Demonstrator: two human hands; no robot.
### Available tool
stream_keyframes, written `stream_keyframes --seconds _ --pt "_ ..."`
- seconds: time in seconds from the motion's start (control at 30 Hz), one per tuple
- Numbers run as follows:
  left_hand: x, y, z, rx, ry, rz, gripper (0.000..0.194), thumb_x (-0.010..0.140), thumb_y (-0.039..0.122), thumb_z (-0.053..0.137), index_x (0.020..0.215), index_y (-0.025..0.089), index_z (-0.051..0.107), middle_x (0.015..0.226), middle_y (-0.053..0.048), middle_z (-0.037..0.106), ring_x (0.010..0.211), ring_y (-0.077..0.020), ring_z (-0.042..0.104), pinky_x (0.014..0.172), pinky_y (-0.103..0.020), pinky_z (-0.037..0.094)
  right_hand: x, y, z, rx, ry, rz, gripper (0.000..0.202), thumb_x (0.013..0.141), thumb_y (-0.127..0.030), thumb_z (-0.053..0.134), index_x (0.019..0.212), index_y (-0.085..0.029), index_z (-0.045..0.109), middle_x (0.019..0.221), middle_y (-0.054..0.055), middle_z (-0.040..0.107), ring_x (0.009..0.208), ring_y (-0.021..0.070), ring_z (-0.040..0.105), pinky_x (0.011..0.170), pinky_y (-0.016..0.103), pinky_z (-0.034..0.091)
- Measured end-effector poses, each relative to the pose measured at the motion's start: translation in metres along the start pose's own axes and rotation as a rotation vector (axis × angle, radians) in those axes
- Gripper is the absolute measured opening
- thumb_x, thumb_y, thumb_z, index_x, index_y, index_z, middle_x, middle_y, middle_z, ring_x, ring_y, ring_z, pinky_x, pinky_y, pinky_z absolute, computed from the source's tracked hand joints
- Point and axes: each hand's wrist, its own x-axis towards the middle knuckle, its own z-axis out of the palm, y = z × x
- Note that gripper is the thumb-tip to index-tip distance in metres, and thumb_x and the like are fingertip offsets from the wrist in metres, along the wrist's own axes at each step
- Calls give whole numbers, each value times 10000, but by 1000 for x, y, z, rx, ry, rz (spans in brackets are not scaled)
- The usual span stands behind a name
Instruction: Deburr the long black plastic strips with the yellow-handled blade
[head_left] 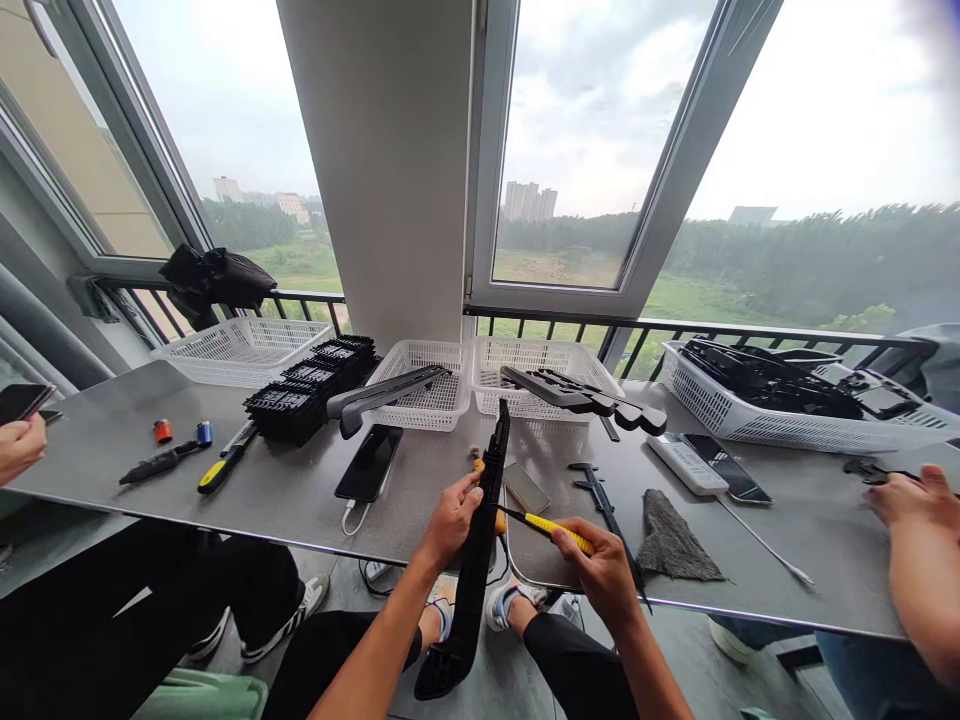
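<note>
My left hand (451,518) is closed on a long black plastic part (474,570), which slants from the table's middle down past its front edge. In my right hand (602,570) is a yellow utility knife (559,530); its tip points left and lies at the right side of the black part, just below my left fingers. Whether the tip touches the part I cannot tell. Behind the part lies a small grey rectangular object (527,488). A black caliper (600,495) and a grey cloth (675,540) rest to the right of the knife.
White baskets (424,408) stand along the back, some with black parts (581,392). A phone (369,463) with a cable lies at left, near stacked black parts (300,400). Other people's hands show at the far left (21,445) and far right (919,510).
</note>
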Motion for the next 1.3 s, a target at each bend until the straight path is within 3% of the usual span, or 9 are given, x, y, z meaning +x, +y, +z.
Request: stream_keyframes --seconds 0.13,0.43,0.7,1.1,1.3 --pt "1 -4 -1 17 5 11 772 889 638 776 1416 88 645 649 53 602 517 -109 514 509 -232 382 -1 -2 -1 -13 -66 -18 516 966 -654 647 892 -194 869 743 37 761 635 183 618 582 259 445" --pt "3 -8 -1 19 -6 9 828 880 681 791 1434 98 593 629 70 596 489 -102 516 476 -217 387 -1 -2 -1 -2 -59 -26 519 986 -660 639 951 -196 870 863 61 820 739 212 702 656 263 503" --pt "1 -7 1 -3 20 9 1062 873 702 792 1655 142 341 629 95 583 460 -124 560 448 -226 456 0 -16 3 -83 -59 -55 636 1024 -729 525 926 -193 852 641 22 697 569 175 602 553 260 450" --pt "0 -1 2 -35 10 26 1080 855 713 813 1653 136 372 673 71 609 497 -129 560 468 -243 470 -5 -9 4 -132 -121 -108 513 1008 -658 624 942 -201 849 707 9 731 612 167 617 591 250 438" --pt "0 -4 1 -35 9 32 1080 863 716 813 1659 137 370 702 57 635 509 -134 591 474 -246 498 -6 5 7 -156 -28 -82 610 982 -758 632 770 -201 763 618 -6 637 557 145 525 550 255 385"
